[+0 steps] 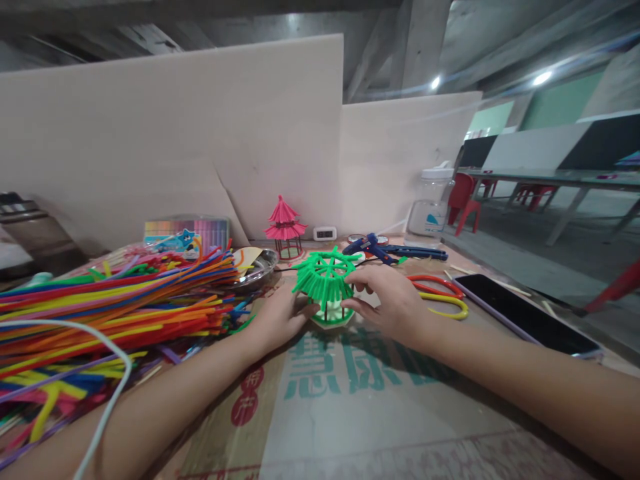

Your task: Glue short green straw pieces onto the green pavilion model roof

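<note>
Left hand [280,317] and right hand [393,303] half-curled at opposite sides of a green pavilion [323,290]; I can't tell if either's clamped. It sits between them mid-bench [440,268]: fuzzy ribbed roof, thin dark posts, flat angular base. Fuzzy pipe cleaners [175,287] heaped toward left edge, glossy phone [525,313] by the right. Beyond: blue glue gun [375,248], pink pavilion [285,230] near far edge.

Single head-worn view, looking forward and down from above the person's forearms [173,405] over a cardboard-covered worktable [320,417]. The left hand [279,319] and right hand [395,301], with a green pipe-cleaner pavilion [323,285] between them, sit near, mid-frame; pale boards [175,133] close off the view ahead, and a hall [525,270] recedes at upper right.
</note>
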The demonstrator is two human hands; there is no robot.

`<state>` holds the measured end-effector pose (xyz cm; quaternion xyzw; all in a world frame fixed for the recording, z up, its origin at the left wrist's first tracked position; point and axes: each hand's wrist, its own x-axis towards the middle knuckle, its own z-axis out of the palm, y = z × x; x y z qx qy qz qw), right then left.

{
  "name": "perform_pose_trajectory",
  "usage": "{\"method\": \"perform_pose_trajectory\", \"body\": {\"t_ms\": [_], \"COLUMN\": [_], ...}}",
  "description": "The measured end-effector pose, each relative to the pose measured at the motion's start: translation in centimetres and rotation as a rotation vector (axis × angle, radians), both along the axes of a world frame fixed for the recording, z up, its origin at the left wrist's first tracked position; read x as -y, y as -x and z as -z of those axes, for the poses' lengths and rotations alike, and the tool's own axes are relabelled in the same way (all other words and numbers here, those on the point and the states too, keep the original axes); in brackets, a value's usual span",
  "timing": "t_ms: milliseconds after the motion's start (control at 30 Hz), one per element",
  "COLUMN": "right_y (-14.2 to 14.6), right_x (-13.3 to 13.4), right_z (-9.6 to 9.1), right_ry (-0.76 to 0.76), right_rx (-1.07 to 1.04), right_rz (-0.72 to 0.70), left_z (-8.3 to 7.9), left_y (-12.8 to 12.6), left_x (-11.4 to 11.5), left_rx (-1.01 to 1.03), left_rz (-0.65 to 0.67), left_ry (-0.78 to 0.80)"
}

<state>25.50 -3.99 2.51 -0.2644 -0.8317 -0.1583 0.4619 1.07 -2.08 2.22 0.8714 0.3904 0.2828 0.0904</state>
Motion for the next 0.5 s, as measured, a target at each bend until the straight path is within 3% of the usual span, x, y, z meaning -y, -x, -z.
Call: {"method": "perform_pose_trajectory", "body": {"t_ms": [500], "right_y": [0.57], "right_x": [0.84], "right_z": [-0.58], "right_ry": [-0.025], "right_rx": [0.053], "right_rz": [0.027], "left_z": [0.72], "left_y": [0.35], "left_x": [-0.52], "left_rx": [-0.030], "left_rz": [0.030], "left_ry": [-0.034]}}
